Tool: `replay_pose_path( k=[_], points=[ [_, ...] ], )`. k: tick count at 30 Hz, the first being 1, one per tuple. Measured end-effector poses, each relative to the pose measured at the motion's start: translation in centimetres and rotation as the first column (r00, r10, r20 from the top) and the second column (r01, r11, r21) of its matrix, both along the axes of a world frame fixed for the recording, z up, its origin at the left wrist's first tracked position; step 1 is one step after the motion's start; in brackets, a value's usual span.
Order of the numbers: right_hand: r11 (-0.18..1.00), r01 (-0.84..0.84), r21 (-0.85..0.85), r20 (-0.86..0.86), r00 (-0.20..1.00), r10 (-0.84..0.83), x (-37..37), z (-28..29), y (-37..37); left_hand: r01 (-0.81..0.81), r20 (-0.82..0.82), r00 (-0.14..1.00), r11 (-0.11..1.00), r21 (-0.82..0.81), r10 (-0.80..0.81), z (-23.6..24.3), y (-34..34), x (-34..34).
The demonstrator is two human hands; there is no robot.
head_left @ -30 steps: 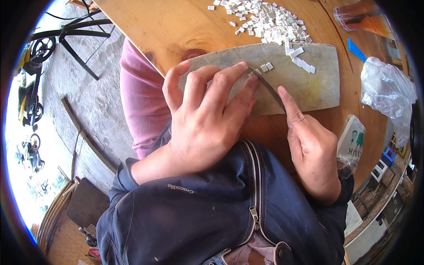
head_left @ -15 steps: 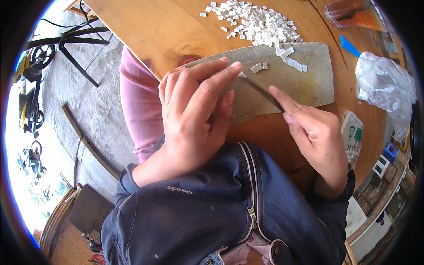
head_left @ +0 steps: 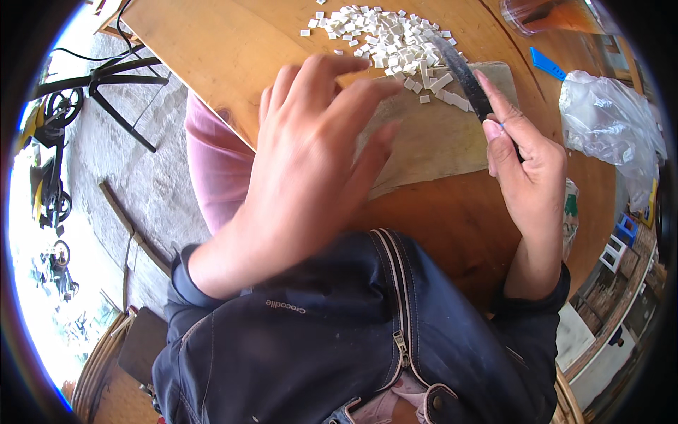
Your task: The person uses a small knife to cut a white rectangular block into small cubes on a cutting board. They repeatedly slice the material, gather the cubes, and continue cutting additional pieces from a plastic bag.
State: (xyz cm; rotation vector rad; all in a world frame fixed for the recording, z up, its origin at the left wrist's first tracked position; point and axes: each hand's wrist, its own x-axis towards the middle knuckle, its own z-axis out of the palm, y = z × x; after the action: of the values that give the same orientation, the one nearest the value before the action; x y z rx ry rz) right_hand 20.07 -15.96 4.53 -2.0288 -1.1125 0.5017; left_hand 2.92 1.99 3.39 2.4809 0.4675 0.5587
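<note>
In my right hand (head_left: 526, 152) is a knife (head_left: 462, 74) with a dark, slightly curved blade. Its tip points up and to the left, raised over the far side of a worn wooden board (head_left: 431, 141). My left hand (head_left: 314, 141) hovers at the board's left side, fingers spread and holding nothing, a little blurred. Small white rectangular pieces (head_left: 385, 42) lie heaped just beyond the board. A few longer white strips (head_left: 452, 99) rest at the board's far edge near the blade. Part of the board is hidden behind my left hand.
On the right of the wooden table (head_left: 191, 42) lie a blue plastic handle-like piece (head_left: 547, 63) and a crumpled clear plastic bag (head_left: 607, 116). A glass of reddish-brown drink (head_left: 558, 18) stands far right. A printed packet (head_left: 570, 212) is partly behind my right wrist.
My right hand has lifted the knife off the board and swung its blade up toward the heap. The left hand has come away with fingers spreading. Several small pieces from mid-board now lie by the heap.
</note>
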Motion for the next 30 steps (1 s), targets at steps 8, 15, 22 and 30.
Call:
replay_pose_path(
  k=[8, 15, 22, 30],
  points=[
    [0.996, 0.078, 0.031, -0.137, 0.988, -0.073, 0.2, 0.2, 0.0, 0.061, 0.031, 0.997, 0.989, 0.132, -0.066, -1.4, 1.4, 5.5],
    [0.995, 0.097, 0.009, -0.153, 0.984, -0.095, 0.3, 0.4, 0.0, 0.023, 0.1, 0.994, 0.994, 0.111, -0.034, -2.0, 1.5, 6.0],
    [0.998, 0.068, -0.014, -0.173, 0.982, -0.07, 0.9, 0.5, -0.3, -0.014, 0.223, 0.975, 1.0, 0.004, 0.013, -1.9, 2.4, 6.1],
    [0.961, -0.25, -0.121, -0.11, 0.965, 0.237, 2.2, 0.7, -0.5, -0.174, 0.196, 0.95, 0.931, -0.32, 0.245, 0.2, 3.4, 2.5]
  ],
)
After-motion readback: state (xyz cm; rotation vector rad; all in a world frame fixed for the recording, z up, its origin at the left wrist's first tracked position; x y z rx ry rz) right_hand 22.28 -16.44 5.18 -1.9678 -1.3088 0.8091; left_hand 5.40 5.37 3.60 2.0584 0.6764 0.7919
